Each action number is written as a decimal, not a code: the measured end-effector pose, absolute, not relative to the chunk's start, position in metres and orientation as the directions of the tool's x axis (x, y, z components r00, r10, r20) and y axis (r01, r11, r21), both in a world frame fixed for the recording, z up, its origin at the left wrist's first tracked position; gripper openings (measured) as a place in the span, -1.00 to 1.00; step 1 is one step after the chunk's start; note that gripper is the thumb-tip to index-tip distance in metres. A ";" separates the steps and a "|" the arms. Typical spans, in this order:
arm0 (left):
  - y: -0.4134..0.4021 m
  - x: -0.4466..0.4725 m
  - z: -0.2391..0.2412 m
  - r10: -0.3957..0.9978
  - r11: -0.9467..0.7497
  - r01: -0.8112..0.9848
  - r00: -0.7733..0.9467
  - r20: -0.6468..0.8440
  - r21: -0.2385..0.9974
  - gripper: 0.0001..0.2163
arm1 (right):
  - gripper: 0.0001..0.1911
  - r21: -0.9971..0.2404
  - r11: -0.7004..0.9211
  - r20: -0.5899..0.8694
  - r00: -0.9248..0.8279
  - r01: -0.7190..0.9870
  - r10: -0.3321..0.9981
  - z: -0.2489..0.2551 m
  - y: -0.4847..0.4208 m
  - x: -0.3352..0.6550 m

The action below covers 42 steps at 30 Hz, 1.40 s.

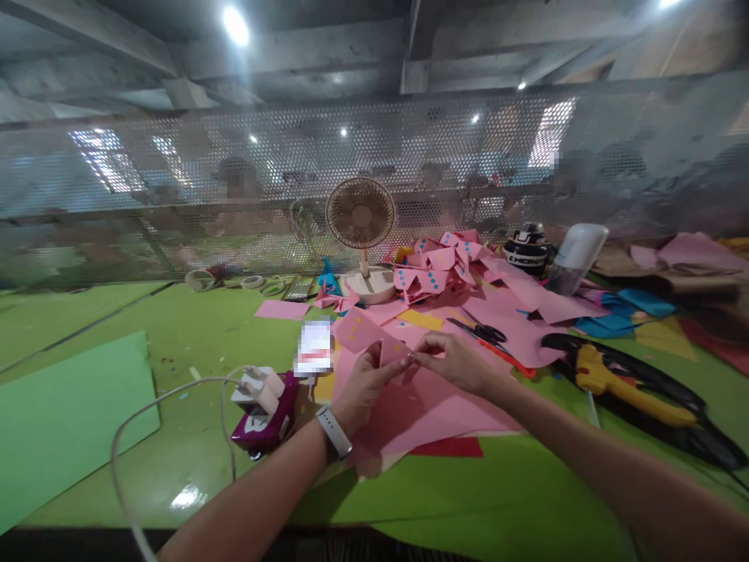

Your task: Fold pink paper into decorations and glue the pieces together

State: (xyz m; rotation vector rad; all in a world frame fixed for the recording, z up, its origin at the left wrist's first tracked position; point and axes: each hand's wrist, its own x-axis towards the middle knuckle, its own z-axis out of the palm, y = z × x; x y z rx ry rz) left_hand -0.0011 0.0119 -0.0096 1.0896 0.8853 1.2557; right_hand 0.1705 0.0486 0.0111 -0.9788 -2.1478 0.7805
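Both of my hands meet over a stack of pink paper sheets [421,406] on the green table [193,460]. My left hand [366,382], with a white watch on its wrist, pinches a small folded pink paper piece [391,350] from the left. From the right, my right hand [456,361] grips the same piece with closed fingers. A pink sheet with blue dots [358,329] lies just behind the hands.
A purple power bank [266,421] with white plugs and cable sits at left, a green sheet [64,417] further left. Scissors [488,336], a yellow glue gun [632,390], a small fan [361,226], a heap of folded pink pieces [438,265] and bottles stand behind. Perforated screen at back.
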 end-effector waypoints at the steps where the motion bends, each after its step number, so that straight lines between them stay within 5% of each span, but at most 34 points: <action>1: 0.012 -0.001 -0.010 0.991 -0.013 -0.272 0.124 0.049 0.962 -0.74 | -0.78 -0.729 0.542 0.301 -0.515 0.419 0.803 0.011 0.049 0.171; 7: 0.013 -0.001 -0.009 0.996 0.084 -0.308 0.055 -0.070 0.948 -0.69 | -0.81 -0.728 0.549 0.304 -0.525 0.410 0.795 0.004 0.050 0.169; 33: 0.014 -0.002 -0.012 0.996 0.085 -0.299 -0.006 -0.091 0.951 -0.69 | -0.71 -0.824 0.458 0.264 -0.489 0.333 0.831 0.004 0.059 0.171; 42: 0.018 0.000 -0.023 0.993 0.111 -0.474 0.076 -0.085 0.873 -0.76 | -0.89 -0.547 0.672 0.618 -0.301 0.499 0.726 -0.002 0.060 0.173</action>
